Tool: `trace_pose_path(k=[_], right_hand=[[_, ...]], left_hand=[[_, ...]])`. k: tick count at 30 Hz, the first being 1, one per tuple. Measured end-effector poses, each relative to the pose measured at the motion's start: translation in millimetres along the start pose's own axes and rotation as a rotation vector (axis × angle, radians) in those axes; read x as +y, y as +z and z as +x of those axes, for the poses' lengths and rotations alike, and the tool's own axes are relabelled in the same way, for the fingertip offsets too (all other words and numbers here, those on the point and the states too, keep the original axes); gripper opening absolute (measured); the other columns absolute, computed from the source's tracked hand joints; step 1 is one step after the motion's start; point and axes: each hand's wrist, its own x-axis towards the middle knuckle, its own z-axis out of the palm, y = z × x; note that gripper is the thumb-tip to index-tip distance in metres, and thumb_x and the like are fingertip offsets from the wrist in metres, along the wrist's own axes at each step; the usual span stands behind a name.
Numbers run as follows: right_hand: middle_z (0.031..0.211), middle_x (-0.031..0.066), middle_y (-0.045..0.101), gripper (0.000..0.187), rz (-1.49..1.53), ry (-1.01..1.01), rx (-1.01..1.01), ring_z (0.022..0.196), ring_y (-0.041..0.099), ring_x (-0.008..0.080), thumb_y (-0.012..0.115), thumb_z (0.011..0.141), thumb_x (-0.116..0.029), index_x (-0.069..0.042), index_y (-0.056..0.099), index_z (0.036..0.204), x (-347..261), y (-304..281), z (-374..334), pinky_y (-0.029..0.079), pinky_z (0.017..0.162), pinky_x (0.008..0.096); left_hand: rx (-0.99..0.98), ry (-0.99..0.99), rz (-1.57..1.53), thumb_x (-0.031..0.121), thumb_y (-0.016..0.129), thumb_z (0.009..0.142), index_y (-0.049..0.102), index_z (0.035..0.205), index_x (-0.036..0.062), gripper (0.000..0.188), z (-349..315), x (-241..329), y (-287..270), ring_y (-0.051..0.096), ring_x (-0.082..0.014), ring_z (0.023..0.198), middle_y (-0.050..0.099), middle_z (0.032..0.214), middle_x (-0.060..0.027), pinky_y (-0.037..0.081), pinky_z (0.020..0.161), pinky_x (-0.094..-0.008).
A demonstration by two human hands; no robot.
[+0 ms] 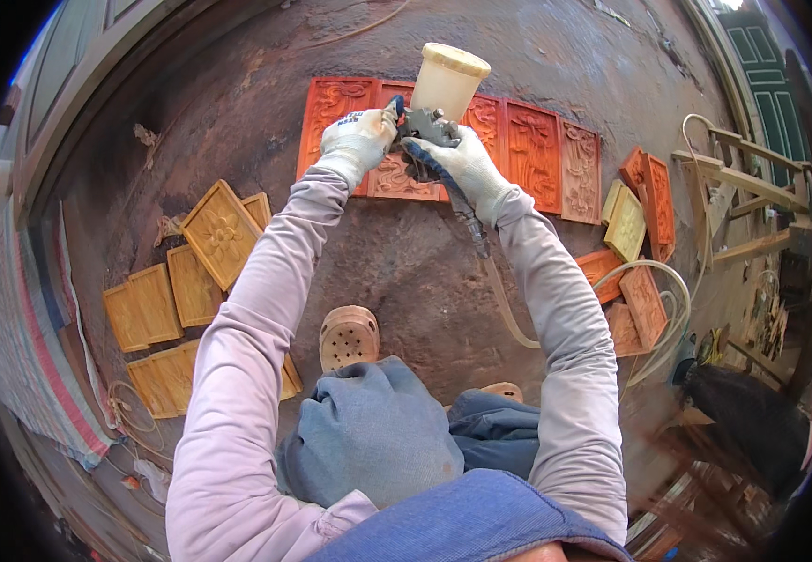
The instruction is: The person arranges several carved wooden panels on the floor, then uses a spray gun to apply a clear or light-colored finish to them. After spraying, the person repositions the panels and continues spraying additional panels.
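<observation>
A spray gun (427, 128) with a pale plastic cup (450, 80) on top is between my two gloved hands, over a row of carved wooden panels. My right hand (473, 170) is wrapped round its handle, where a hose (497, 286) joins from below. My left hand (357, 143) is closed on the gun's left side, with a dark-tipped finger and thumb at its body; the exact grip is partly hidden. Below the gun, some panels are bright orange-red (531, 155), while others, such as the panel at the right end (580, 173), are paler brown-pink. The gun and my hands cover part of the row.
Yellowish carved panels (221, 234) lie at the left. More orange and yellow pieces (625, 223) sit at the right, beside a coiled hose (673, 328). A wooden frame (752, 192) stands farther right. Striped sheeting (36, 347) hangs at the left edge.
</observation>
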Motion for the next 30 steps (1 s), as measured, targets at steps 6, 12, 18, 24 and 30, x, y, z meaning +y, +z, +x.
trace_pose_path(k=[6, 12, 18, 24, 30], right_hand=[[0.085, 0.0039, 0.067, 0.026, -0.012, 0.035, 0.071, 0.067, 0.061, 0.0089, 0.07, 0.089, -0.013, 0.002, 0.066, 0.11, -12.5, 0.4, -10.6, 0.051, 0.056, 0.026], [0.08, 0.0046, 0.067, 0.025, -0.159, -0.067, 0.178, 0.061, 0.061, 0.0101, 0.071, 0.086, -0.014, 0.001, 0.068, 0.105, -13.3, -1.0, -5.2, 0.051, 0.052, 0.0271], [0.078, 0.0058, 0.068, 0.027, -0.157, 0.007, 0.121, 0.059, 0.062, 0.0118, 0.072, 0.084, -0.014, 0.001, 0.068, 0.106, -10.4, 7.4, 9.6, 0.052, 0.053, 0.0286], [0.102, 0.0106, 0.075, 0.034, -0.164, -0.105, 0.055, 0.089, 0.07, 0.0165, 0.075, 0.082, -0.018, -0.002, 0.069, 0.111, 9.2, 40.8, 62.3, 0.055, 0.078, 0.0299], [0.111, 0.0182, 0.07, 0.046, -0.472, -0.239, 0.131, 0.105, 0.067, 0.0294, 0.075, 0.08, -0.035, -0.004, 0.069, 0.114, 31.0, 56.1, 121.8, 0.051, 0.093, 0.0364]], left_hand=[[0.099, 0.012, -0.092, 0.045, 0.035, 0.102, 0.066, 0.112, 0.01, 0.048, 3.8, 4.3, 32.5, 0.066, -0.0405, 0.1, 0.07, 0.105, -0.0192, 0.05, 0.084, -0.0519], [0.107, -0.026, -0.253, 0.047, 0.03, 0.103, 0.068, 0.109, 0.0082, 0.055, 6.2, 8.7, 43.6, 0.064, -0.0436, 0.102, 0.069, 0.104, -0.0228, 0.049, 0.086, -0.0527], [0.13, 0.0, -0.27, 0.048, 0.032, 0.103, 0.068, 0.109, 0.0063, 0.056, 12.1, -11.8, 42.6, 0.062, -0.0445, 0.102, 0.068, 0.103, -0.0255, 0.049, 0.086, -0.0521], [0.675, 0.071, -0.575, 0.034, 0.048, 0.103, 0.057, 0.127, 0.002, 0.041, -22.9, -57.4, 65.0, 0.059, -0.0456, 0.107, 0.063, 0.115, -0.0275, 0.047, 0.092, -0.048], [0.202, 0.352, -0.676, 0.013, 0.062, 0.093, 0.055, 0.129, 0.0026, 0.037, -180.5, -77.3, 136.7, 0.062, -0.0341, 0.109, 0.061, 0.12, -0.0191, 0.049, 0.095, -0.0398]])
